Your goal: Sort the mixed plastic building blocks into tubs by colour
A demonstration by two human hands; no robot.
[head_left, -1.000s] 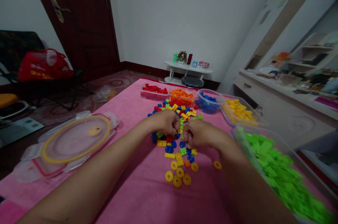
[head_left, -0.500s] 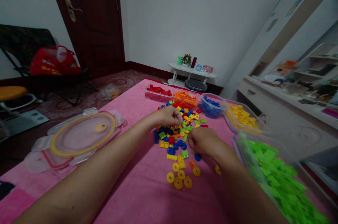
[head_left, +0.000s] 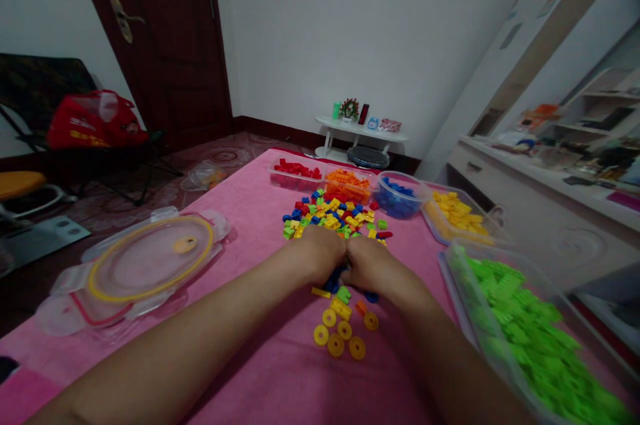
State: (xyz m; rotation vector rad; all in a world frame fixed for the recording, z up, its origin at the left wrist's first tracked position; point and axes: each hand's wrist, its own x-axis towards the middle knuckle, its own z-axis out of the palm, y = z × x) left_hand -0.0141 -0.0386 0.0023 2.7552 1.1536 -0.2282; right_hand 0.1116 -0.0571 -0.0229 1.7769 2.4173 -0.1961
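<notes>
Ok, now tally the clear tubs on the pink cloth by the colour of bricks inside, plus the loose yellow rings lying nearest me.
Red-brick tub: 1
Orange-brick tub: 1
Blue-brick tub: 1
Yellow-brick tub: 1
Green-brick tub: 1
Yellow rings: 6 in view
Total: 11, though more rings could be hidden.

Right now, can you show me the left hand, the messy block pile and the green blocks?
Left hand (head_left: 323,253): head view, on the back of the hand.
Block pile (head_left: 333,215): head view, on its visible middle.
Green blocks (head_left: 540,326): head view, on the middle of the heap.
</notes>
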